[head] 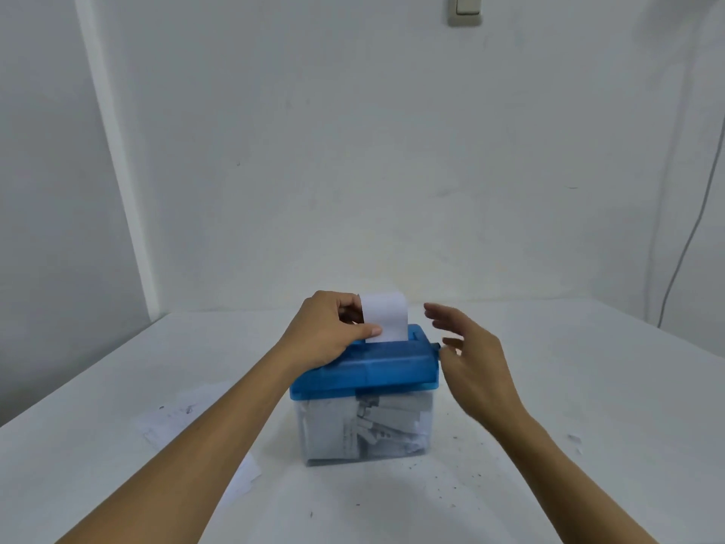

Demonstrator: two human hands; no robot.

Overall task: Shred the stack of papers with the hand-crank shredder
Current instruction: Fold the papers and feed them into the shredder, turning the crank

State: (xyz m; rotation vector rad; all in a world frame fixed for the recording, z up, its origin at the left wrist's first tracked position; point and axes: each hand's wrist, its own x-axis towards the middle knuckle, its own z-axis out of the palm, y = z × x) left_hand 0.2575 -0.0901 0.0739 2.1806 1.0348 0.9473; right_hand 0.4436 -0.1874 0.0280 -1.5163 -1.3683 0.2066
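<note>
paper point(386, 316), a single white sheet, is held upright by the left hand point(333, 331), pinched at its near-left edge between the thumb in front and curled fingers behind, with its lower edge set into the slot point(412, 336) directly below that hand. it is judged to be held this way so that it is kept straight over the slot and can be drawn in evenly once the blades are turned. the heel of the same hand appears to be rested on the blue shredder lid point(376, 367), which would steady the unit against the force of cranking. the right hand point(474, 359) is seen open, fingers spread and gripping nothing, just beside the small dark crank point(434, 344) that projects from the lid end nearest it; whether the thumb is touching it cannot be told. a reach for the handle is suggested by that placement. under both hands, the clear bin point(365, 429) is shown well filled with cut strips, so a fair part of the job appears done. beyond the left forearm, loose sheets point(168, 422) are laid flat on the tabletop point(549, 426), probably kept there within easy reach of the feeding hand. dark specks point(455, 437) are scattered beside the right forearm.
</note>
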